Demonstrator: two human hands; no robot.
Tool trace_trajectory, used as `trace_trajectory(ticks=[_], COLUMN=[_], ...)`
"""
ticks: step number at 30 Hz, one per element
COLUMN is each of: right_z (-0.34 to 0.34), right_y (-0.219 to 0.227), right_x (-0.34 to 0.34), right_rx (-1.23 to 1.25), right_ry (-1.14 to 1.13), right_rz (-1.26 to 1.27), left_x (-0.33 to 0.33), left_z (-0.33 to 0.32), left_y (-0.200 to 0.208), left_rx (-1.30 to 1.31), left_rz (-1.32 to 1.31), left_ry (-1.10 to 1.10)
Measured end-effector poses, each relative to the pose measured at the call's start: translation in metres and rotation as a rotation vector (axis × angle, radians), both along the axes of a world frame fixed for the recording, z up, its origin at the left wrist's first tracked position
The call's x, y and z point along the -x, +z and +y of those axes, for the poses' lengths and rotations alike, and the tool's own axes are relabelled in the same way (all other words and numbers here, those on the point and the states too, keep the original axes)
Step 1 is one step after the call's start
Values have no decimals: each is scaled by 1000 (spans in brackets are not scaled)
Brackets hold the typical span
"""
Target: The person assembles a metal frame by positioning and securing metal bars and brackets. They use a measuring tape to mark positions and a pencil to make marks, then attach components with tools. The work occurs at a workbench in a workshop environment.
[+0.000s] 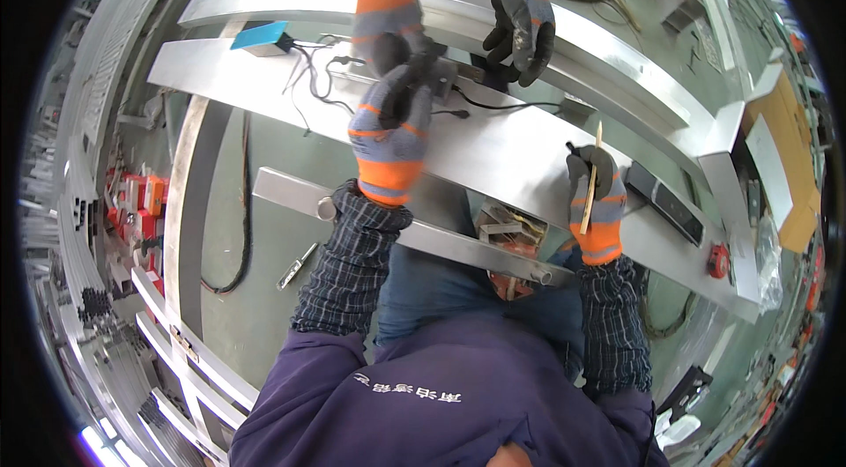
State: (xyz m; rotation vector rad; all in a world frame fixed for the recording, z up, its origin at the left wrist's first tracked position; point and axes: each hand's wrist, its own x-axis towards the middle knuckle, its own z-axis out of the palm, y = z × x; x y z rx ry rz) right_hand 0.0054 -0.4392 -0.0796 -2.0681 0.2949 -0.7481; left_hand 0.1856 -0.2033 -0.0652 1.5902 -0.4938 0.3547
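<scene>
The right grip point(608, 183), in a grey-and-orange glove, is closed on a thin wooden stick point(590, 189); the stick runs lengthwise across the glove, its upper end standing clear above the curled fingers. A short black tip shows just beside them. This hand is over the near edge of a broad silver beam point(502, 145), near a flat black device point(665, 203).

The left grip point(393, 125) is blurred, its fingers bent beside a dark grey block point(442, 77) on the beam; I cannot tell whether it has hold of the block. A co-worker's gloved hand point(385, 22) meets it there from across the beam. The stick is well apart from the left grip, to its right.
</scene>
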Motion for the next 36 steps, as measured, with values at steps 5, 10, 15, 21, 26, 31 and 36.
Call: trace_trajectory(ticks=[5, 10, 15, 21, 26, 31, 36], right_z=[4, -3, -2, 0, -3, -4, -2], right_y=[-4, -12, -8, -8, -3, -2, -14], right_x=[-6, 0, 2, 1, 1, 2, 5], right_rx=[-189, -128, -146, -152, 0, -99, -508], right_ry=[-42, -73, -32, -8, -32, 20, 51], right_rz=[-88, -112, -170, -255, -225, -239, -316], left_x=[0, 0, -4, -3, -4, 0, 3], left_z=[2, 4, 7, 10, 12, 13, 12], left_y=[-3, -3, -9, -12, -15, -9, -16], left_rx=[39, 27, -12, -71, -56, -89, -105], left_rz=[16, 43, -21, -44, -26, 38, 11], left_ry=[-22, -76, -88, -48, -74, -61, 35])
